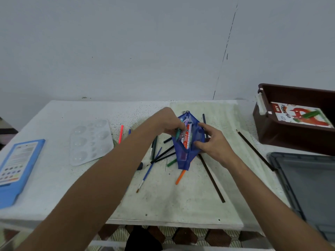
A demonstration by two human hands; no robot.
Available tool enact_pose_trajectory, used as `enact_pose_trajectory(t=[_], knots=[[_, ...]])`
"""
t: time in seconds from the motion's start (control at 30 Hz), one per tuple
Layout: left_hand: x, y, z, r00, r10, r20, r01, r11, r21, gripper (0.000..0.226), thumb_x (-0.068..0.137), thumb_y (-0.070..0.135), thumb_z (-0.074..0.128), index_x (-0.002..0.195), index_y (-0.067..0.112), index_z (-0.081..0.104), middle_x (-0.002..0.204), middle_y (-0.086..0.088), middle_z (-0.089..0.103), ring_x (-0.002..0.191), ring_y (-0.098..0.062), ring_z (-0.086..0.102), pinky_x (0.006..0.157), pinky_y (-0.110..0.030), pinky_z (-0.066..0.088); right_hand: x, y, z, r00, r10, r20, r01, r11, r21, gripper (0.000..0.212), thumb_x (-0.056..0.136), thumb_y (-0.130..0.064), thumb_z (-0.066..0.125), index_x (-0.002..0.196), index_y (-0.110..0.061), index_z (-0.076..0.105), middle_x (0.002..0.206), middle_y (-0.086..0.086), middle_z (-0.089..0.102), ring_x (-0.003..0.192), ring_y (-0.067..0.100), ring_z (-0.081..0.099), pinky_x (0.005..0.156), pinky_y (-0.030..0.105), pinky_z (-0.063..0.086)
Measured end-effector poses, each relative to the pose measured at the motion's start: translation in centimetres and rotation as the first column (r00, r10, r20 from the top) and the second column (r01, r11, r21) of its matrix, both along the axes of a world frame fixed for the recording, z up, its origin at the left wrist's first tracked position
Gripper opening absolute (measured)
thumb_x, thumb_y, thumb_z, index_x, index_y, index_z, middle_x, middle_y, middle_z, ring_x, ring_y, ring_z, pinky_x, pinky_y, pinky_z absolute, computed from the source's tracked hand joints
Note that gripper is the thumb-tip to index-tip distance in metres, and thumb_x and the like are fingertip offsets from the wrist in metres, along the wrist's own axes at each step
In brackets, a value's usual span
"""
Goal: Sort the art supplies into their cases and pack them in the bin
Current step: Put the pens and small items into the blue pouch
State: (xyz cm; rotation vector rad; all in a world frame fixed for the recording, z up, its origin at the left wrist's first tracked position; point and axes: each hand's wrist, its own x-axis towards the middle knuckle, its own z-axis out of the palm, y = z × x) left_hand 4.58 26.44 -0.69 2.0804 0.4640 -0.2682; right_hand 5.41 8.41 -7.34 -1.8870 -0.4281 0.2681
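Note:
A blue mesh pencil pouch lies open in the middle of the white table, with a red-and-white ruler and other items inside. My left hand pinches a teal pen at the pouch's opening. My right hand grips the pouch's right edge. Around the pouch lie loose black pencils, a blue paintbrush, an orange marker, a green marker and a pink pen. A brown bin at the right holds an oil pastels box.
A clear paint palette and a blue flat case sit on the left. Two long dark sticks lie to the right of the pouch. A grey lid rests at the right edge, in front of the bin.

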Motion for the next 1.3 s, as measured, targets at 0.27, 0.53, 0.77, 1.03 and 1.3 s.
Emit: enact_pose_trajectory(t=[0.27,0.53,0.77,1.03,1.3], knots=[[0.4,0.9,-1.0,0.994,-0.032,0.103,0.016,0.988,0.155,0.022,0.077,0.017,0.075,0.077,-0.003,0.065,0.072,-0.014,0.062,0.068,-0.029,0.065,0.064,-0.029,0.053,0.3,0.0,-0.3,1.0,0.024,0.007,-0.024,0.999,0.025,0.07,0.075,-0.008,0.076,0.137,-0.021,0.048,0.121,-0.003,0.06,0.098,0.007,0.063,0.078,0.031,0.059],[-6.3,7.3,-2.3,0.964,-0.057,0.258,-0.04,0.934,0.355,0.024,0.081,0.02,0.072,0.105,0.019,0.071,0.088,0.008,0.069,0.081,-0.006,0.065,0.081,-0.031,0.054,0.7,0.3,-0.6,0.998,0.056,0.033,-0.057,0.998,0.032,0.062,0.074,-0.009,0.077,0.128,-0.026,0.054,0.115,-0.002,0.064,0.086,0.009,0.067,0.073,0.032,0.06],[-11.5,8.9,-5.2,0.961,-0.244,-0.134,0.278,0.86,0.427,0.037,0.078,0.04,0.076,0.112,0.03,0.066,0.097,0.014,0.062,0.081,-0.009,0.063,0.068,-0.018,0.046,0.7,1.2,-0.9,0.998,0.06,0.031,-0.06,0.998,0.006,0.069,0.073,-0.008,0.079,0.134,-0.024,0.049,0.12,-0.002,0.06,0.083,0.009,0.068,0.071,0.028,0.059],[-12.7,8.9,-7.1,0.975,-0.219,-0.021,0.202,0.854,0.479,0.032,0.084,0.031,0.071,0.114,0.019,0.07,0.091,0.015,0.057,0.074,0.003,0.054,0.071,-0.013,0.041,0.7,1.4,-1.2,0.996,0.081,0.032,-0.081,0.997,-0.013,0.072,0.073,-0.012,0.08,0.136,-0.026,0.048,0.125,-0.004,0.058,0.089,0.011,0.068,0.078,0.035,0.06],[-11.2,12.3,-5.6,0.978,0.128,0.162,-0.196,0.824,0.531,0.007,0.083,0.008,0.059,0.082,0.011,0.065,0.084,-0.003,0.063,0.071,-0.01,0.054,0.056,-0.018,0.04,0.5,1.8,-1.4,0.995,0.092,0.048,-0.091,0.995,-0.029,0.075,0.073,-0.013,0.081,0.138,-0.025,0.047,0.126,-0.002,0.056,0.094,0.013,0.067,0.08,0.036,0.059]])
